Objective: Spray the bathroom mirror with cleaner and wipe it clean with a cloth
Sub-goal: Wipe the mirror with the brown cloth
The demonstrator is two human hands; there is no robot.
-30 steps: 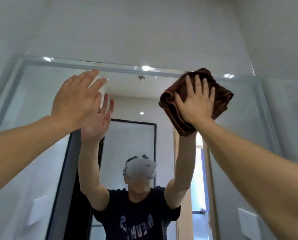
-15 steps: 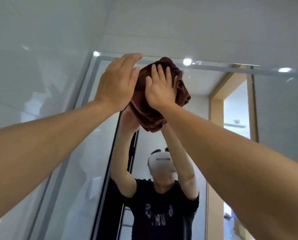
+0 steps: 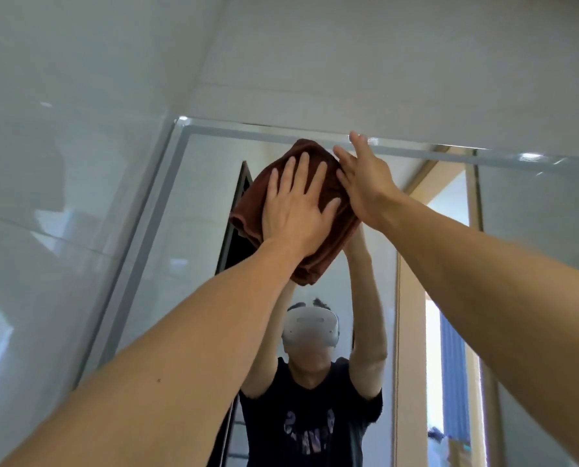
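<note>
Brown cloth (image 3: pixel 328 237), bunched into a thick wad, sits flat against the mirror (image 3: pixel 530 230) high up, just under its top frame and left of centre. The left hand (image 3: pixel 295 210) presses it there with the palm, its fingers (image 3: pixel 300 173) straight and spread wide over the fabric, thumb out to the right. The right hand (image 3: pixel 365 183) lies just beside it on the cloth's right edge, fingers straight and close together, tips reaching up to the frame's top strip; it curls round nothing. Both bare forearms rise from the lower corners toward that spot. In the glass a person in a dark printed T-shirt (image 3: pixel 310 429) with a white headset (image 3: pixel 310 326) shows with both arms lifted to the cloth. A wooden door frame (image 3: pixel 412 332) and a bright doorway with something blue are reflected on the right. Pale glossy tiles (image 3: pixel 62 163) cover the wall to the left and above.
</note>
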